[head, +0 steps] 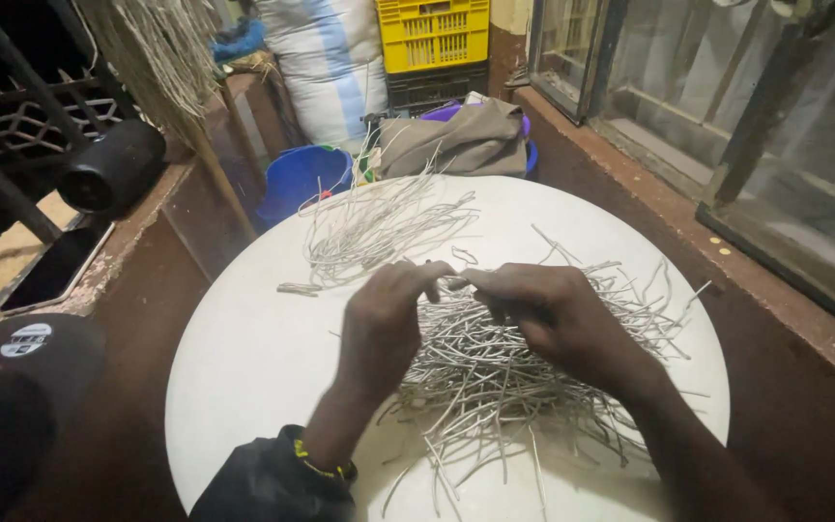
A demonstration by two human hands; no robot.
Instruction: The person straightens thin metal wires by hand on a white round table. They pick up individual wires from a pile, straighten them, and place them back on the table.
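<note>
Between left hand [384, 324] and right hand [553, 314]; wire strand [456, 283].

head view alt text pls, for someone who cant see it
A person's left hand and right hand meet fingertip to fingertip, pinching a pale strand above a heap of strands on a round white table. A second, looser pile lies farther back, before a blue bucket and yellow crate.

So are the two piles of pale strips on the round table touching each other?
Apart. The head view shows bare white table between the far pile and the near pile under the hands, apart from a stray strip or two.
</note>
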